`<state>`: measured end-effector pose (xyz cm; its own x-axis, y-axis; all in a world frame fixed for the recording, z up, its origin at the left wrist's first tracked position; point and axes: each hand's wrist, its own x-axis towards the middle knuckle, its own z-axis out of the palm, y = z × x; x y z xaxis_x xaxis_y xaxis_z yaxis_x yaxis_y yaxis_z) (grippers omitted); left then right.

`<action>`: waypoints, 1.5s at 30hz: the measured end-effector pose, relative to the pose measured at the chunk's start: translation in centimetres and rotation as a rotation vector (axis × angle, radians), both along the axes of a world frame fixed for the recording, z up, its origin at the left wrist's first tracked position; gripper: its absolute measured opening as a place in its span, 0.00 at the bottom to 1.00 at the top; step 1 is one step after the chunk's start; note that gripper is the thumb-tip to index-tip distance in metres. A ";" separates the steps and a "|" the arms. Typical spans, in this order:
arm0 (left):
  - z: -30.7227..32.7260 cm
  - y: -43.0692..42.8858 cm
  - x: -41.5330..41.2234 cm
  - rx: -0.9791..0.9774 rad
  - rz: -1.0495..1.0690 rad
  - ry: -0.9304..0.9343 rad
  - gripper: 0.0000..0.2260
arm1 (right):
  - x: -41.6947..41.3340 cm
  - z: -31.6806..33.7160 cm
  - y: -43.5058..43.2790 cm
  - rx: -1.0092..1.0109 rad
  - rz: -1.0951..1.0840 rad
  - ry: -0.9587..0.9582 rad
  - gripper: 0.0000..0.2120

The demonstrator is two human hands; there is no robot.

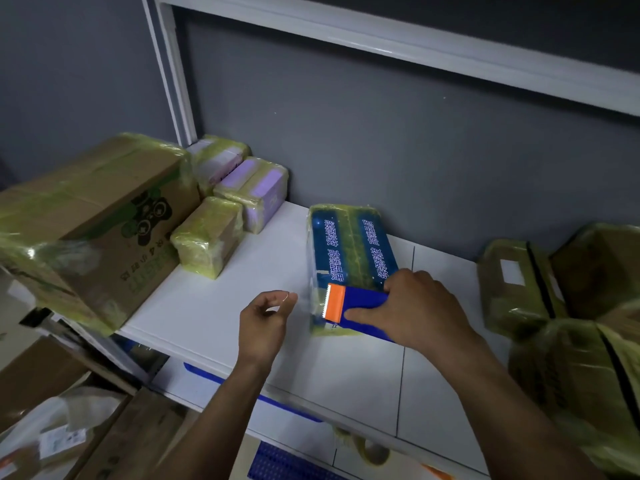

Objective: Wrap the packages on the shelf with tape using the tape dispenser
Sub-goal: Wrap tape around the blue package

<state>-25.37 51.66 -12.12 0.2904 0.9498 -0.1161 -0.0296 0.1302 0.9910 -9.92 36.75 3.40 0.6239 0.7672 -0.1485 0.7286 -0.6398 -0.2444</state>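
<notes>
A blue package (349, 244) with white print and yellowish tape bands lies on the white shelf (242, 299), in the middle. My right hand (419, 306) grips a blue tape dispenser (360, 306) with an orange toothed cutter, pressed against the package's near end. My left hand (266, 320) hovers just left of the cutter, thumb and forefinger pinched on a clear strip of tape stretched from the dispenser.
A large taped cardboard box (93, 230) fills the shelf's left side, with small wrapped packages (207, 237) and purple ones (256, 192) beside it. Wrapped brown parcels (568, 296) crowd the right. A white shelf post (173, 71) rises behind. Boxes sit on the floor at lower left.
</notes>
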 end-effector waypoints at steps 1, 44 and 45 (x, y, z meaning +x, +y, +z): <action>-0.3 0.0 0.3 -0.017 -0.003 0.007 0.04 | 0.0 0.0 0.4 -0.026 -0.007 -0.008 0.37; -0.5 6.4 1.9 1.001 -0.722 0.207 0.22 | 2.3 -1.8 1.2 -0.112 -0.017 0.047 0.38; -0.3 6.5 2.1 1.040 -0.711 0.234 0.23 | 2.4 -1.9 1.1 -0.104 -0.015 0.049 0.37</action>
